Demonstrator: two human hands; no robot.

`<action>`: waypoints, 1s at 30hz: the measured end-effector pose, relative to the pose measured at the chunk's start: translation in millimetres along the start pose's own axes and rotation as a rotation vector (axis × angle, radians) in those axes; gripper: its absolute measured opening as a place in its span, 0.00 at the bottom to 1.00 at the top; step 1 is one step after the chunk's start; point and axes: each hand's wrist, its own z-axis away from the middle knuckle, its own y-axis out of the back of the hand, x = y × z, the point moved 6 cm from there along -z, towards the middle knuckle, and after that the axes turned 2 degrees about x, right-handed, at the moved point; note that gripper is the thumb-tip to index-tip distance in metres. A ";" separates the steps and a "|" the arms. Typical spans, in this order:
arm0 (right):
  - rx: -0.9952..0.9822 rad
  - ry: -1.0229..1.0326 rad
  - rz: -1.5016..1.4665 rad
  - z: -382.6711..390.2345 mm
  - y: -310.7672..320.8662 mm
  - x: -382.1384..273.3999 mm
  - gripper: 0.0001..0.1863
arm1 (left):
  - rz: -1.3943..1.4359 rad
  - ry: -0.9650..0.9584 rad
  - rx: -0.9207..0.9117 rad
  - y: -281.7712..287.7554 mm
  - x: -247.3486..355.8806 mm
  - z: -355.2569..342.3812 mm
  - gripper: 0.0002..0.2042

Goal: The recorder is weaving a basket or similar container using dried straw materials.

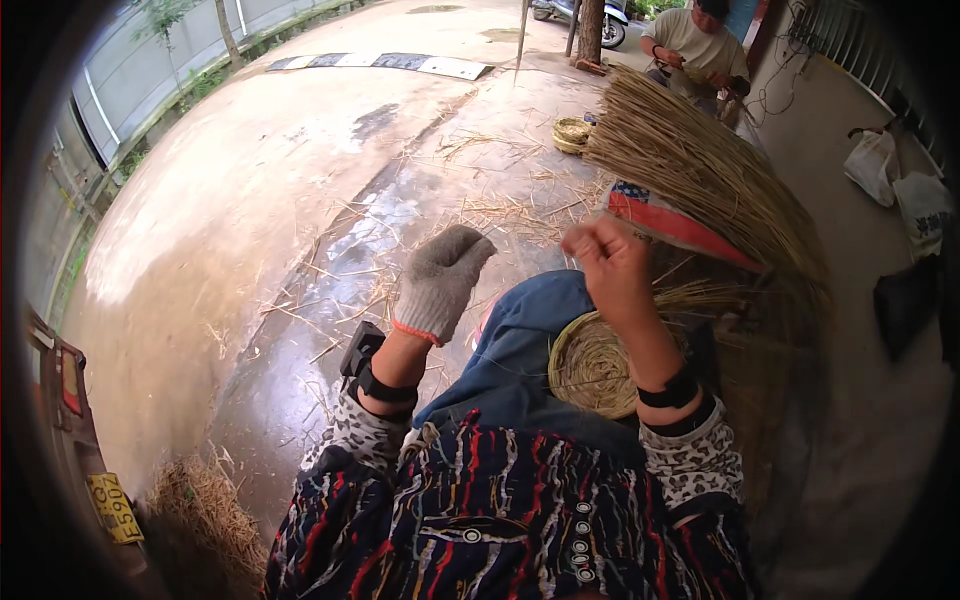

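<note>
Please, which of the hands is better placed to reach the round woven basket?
Probably the right hand: it is bare and appears nearer the woven basket. The left hand, inside a grey glove, appears farther off, to the basket's left.

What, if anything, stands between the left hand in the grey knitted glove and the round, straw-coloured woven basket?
The bent leg in blue trousers lies between the grey-gloved left hand and the round, straw-coloured woven basket in this view. Whether the hand is above the leg's height cannot be told.
</note>
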 end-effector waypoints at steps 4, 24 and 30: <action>-0.344 -0.446 -0.108 29.6 -42.6 3.0 0.10 | -0.021 -0.203 0.101 -6.9 11.7 10.1 0.08; -0.154 -0.626 -0.897 15.0 -56.8 -6.9 0.14 | 0.393 0.298 -0.030 -1.8 8.9 34.9 0.06; -0.187 -0.586 -0.903 -9.4 -35.5 -16.3 0.13 | 0.323 0.309 -0.054 3.4 10.4 34.4 0.06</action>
